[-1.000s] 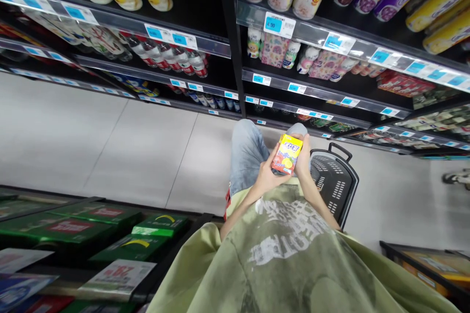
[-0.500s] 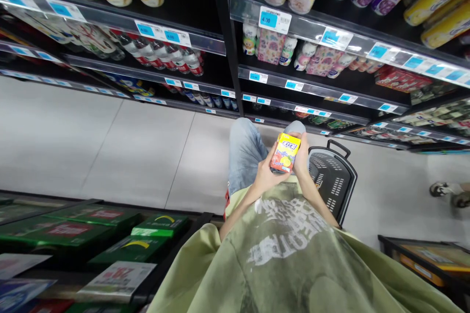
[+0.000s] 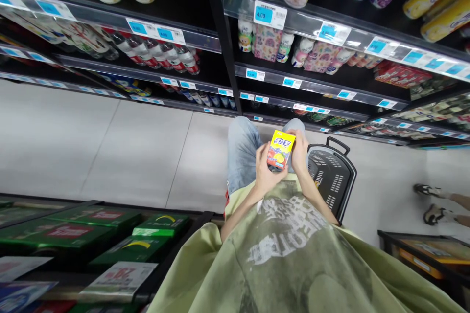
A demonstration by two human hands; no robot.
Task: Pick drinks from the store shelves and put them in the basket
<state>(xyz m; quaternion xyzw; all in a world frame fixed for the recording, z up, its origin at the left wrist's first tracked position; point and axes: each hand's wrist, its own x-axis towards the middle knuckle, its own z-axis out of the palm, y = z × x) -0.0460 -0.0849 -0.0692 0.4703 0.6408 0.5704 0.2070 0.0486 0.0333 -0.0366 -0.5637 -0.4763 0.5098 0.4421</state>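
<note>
A small yellow and orange drink carton [image 3: 280,149] with fruit pictures is held upright in front of my chest. My left hand [image 3: 265,170] grips its left side and bottom, fingers curled round it. My right hand [image 3: 300,152] clasps its right side. Both hands hover above my knees, beside a black shopping basket [image 3: 332,176] that stands on the floor to the right.
Black store shelves [image 3: 235,66] with bottles, cans and blue price tags rise ahead. Green boxed goods [image 3: 95,227] lie on a low display at the lower left. Another person's feet in sandals [image 3: 435,203] show at the far right on the grey tiled floor.
The carton and both hands have shifted slightly left and up in the view. The other person's feet have come further into the right side.
</note>
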